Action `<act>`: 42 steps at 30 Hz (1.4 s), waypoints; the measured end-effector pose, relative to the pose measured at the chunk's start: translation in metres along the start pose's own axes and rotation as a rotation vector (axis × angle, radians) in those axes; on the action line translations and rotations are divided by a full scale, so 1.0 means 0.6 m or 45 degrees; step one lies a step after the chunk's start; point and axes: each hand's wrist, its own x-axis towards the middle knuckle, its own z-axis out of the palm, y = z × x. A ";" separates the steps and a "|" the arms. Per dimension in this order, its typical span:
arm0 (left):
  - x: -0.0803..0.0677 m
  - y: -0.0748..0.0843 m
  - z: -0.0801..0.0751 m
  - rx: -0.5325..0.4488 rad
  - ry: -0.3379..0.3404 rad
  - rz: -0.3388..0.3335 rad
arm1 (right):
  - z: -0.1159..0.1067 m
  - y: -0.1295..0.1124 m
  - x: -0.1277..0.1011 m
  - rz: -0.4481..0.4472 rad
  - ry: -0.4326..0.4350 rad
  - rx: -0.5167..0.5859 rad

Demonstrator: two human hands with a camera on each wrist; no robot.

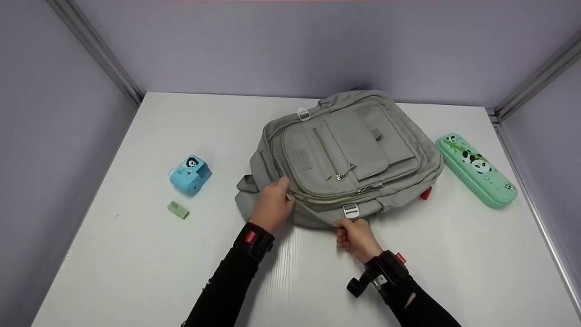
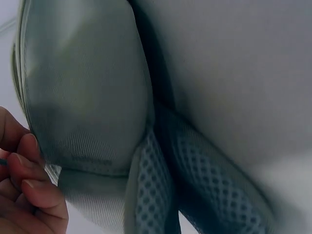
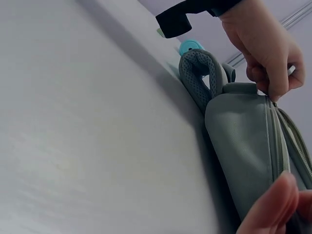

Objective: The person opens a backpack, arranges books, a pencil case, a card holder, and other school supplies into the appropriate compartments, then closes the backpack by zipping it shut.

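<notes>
Backpack (image 1: 349, 154) lies flat on the tabletop (image 1: 136, 254); left hand (image 1: 271, 204) pinches its near-left edge, right hand (image 1: 357, 237) grips the zipper pull, seemingly partway along.

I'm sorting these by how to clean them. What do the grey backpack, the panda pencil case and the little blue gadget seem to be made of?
The backpack looks like matte woven fabric: the weave shows close up, with mesh padding on the straps. The pencil case looks like a smooth, moulded mint shell, perhaps coated foam or plastic. The blue gadget seems to be glossy hard plastic.
</notes>
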 end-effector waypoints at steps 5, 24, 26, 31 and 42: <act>0.003 -0.003 -0.006 0.043 0.050 0.030 | -0.025 -0.004 -0.002 -0.006 -0.026 -0.045; 0.005 -0.010 -0.001 0.183 0.218 0.019 | -0.101 -0.035 0.011 -0.081 -0.014 -0.167; 0.006 -0.011 -0.001 0.193 0.237 0.025 | -0.112 -0.040 0.013 -0.079 0.000 -0.149; 0.009 -0.017 0.000 0.183 0.248 -0.007 | -0.140 -0.050 0.016 -0.073 0.028 -0.120; 0.004 -0.027 -0.005 0.161 0.198 -0.106 | -0.184 -0.063 0.034 -0.010 0.124 -0.012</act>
